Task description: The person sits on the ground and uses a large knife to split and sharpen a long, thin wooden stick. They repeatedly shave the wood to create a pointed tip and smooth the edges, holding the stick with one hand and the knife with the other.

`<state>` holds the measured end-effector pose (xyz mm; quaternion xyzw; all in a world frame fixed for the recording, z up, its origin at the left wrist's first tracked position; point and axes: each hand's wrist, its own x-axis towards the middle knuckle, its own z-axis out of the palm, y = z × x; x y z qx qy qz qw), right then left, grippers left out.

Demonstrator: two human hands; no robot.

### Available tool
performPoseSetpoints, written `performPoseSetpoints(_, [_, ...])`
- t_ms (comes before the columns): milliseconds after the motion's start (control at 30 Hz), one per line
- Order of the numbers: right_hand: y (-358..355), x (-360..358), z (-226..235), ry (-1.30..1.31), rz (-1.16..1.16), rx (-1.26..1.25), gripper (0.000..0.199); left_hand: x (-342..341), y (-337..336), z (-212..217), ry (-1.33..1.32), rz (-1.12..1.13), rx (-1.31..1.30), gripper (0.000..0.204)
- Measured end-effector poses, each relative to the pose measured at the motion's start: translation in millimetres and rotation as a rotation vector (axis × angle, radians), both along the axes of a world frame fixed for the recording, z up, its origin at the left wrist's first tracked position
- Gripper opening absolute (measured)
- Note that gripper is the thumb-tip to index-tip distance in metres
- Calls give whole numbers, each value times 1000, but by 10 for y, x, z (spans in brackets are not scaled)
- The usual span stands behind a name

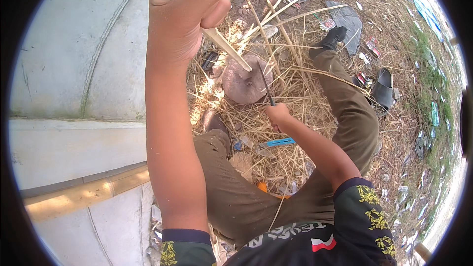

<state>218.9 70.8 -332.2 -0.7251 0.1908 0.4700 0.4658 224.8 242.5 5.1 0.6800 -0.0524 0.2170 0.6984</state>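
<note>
Outdoor yard, dirt ground littered with dry straw, bamboo offcuts, wrappers. Left hand fisted tight around a pale split bamboo strip, raised, its lower tip resting on a round grey stone block. Right hand wrapped around the handle of a dark narrow-bladed knife, blade angled toward the strip's tip. Large curved grey concrete cylinders on the left. Black sandal lies right of the knee.

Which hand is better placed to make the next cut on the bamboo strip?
Probably the right hand: it grips the knife near the strip's tip, while the left hand holds the bamboo strip.
</note>
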Motion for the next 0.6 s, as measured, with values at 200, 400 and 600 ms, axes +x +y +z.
performPoseSetpoints(200, [-157,533,858,-273,6,335,23,28,130,-102,-57,-42,-25,45])
performPoseSetpoints(400, [106,353,1727,-925,-684,1009,34,-16,9,-18,-47,77,-23,46])
performPoseSetpoints(600, [-207,333,776,-141,217,194,24,45,-199,-63,-43,112,44,46])
